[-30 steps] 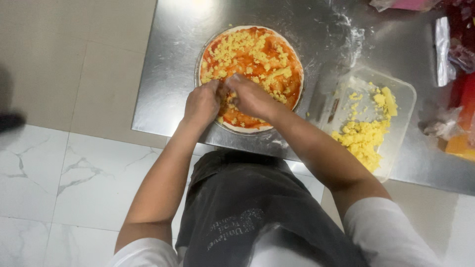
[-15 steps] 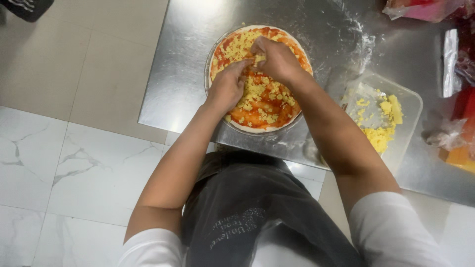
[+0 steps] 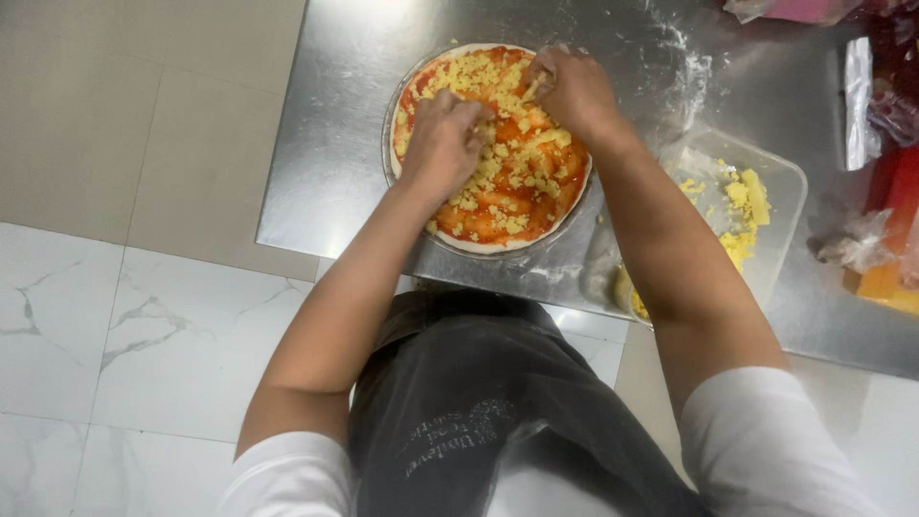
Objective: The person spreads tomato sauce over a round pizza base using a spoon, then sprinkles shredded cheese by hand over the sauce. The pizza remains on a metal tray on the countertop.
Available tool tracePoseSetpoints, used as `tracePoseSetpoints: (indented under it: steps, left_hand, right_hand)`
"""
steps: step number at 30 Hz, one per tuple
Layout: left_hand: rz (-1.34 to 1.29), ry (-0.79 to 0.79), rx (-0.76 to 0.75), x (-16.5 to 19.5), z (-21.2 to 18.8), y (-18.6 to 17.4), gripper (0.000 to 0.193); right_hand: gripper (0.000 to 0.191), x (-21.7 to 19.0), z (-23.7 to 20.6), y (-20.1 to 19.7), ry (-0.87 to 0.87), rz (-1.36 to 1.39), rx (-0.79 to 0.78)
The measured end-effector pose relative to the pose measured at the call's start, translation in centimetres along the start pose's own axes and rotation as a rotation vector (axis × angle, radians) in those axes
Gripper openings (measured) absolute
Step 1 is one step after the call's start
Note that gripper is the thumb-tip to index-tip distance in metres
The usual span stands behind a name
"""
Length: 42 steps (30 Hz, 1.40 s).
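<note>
My left hand lay on the sauced pizza, fingers curled loosely into the grated cheese. Farther up, my right hand pinched cheese above it, on the steel table.

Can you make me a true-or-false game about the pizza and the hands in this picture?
1. Both hands are over the pizza. True: the left hand and the right hand are on its cheese topping.
2. The pizza lies on a wooden table. False: it lies on a shiny metal table.
3. A clear plastic tub with yellow grated cheese sits to the right of the pizza. True.
4. The pizza has no sauce. False: red sauce shows under the cheese.
5. White flour is dusted on the table. True.
</note>
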<state>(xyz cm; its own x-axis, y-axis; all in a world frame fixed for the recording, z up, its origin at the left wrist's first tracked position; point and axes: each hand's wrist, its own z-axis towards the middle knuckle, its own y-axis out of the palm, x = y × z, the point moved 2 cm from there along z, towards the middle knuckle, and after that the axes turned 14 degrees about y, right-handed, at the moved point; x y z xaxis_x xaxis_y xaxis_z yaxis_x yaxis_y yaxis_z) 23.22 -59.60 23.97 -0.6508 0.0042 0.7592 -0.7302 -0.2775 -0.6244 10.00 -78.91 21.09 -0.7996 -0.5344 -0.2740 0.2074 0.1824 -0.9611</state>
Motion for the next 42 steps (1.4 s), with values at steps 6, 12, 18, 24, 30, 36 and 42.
tracePoseSetpoints:
  steps: [6, 12, 18, 24, 30, 36, 42]
  left_hand:
    - [0.079, -0.013, -0.225, -1.1, -7.1, -3.1, 0.007]
    - [0.181, 0.09, -0.001, -2.2, -10.9, -1.2, 0.053]
    - [0.168, 0.077, 0.073, -2.3, -10.9, 1.5, 0.035]
    - [0.18, 0.166, 0.061, -1.2, -10.0, 1.9, 0.027]
    - [0.112, 0.275, -0.011, 0.0, -8.6, 4.1, 0.045]
    - [0.043, 0.253, 0.019, 0.8, -7.2, 4.4, 0.037]
    - [0.156, 0.261, 0.038, 2.3, -6.2, 4.1, 0.023]
  right_hand:
    - [0.032, 0.5, -1.3, -0.4, 0.17, 0.112, -0.294]
    - [0.028, -2.5, -3.6, -3.9, 0.288, 0.12, -0.367]
    - [0.025, -3.5, -4.7, -4.6, 0.211, 0.081, -0.414]
    - [0.021, -2.5, -5.8, -4.7, 0.242, 0.216, -0.295]
    - [0.023, -0.6, -7.1, -3.5, -0.035, 0.08, -0.285]
    - [0.035, 1.3, -9.9, -2.7, -0.082, 0.1, -0.208]
    - [0.012, 1.8, -11.5, -1.7, -0.114, -0.069, 0.153]
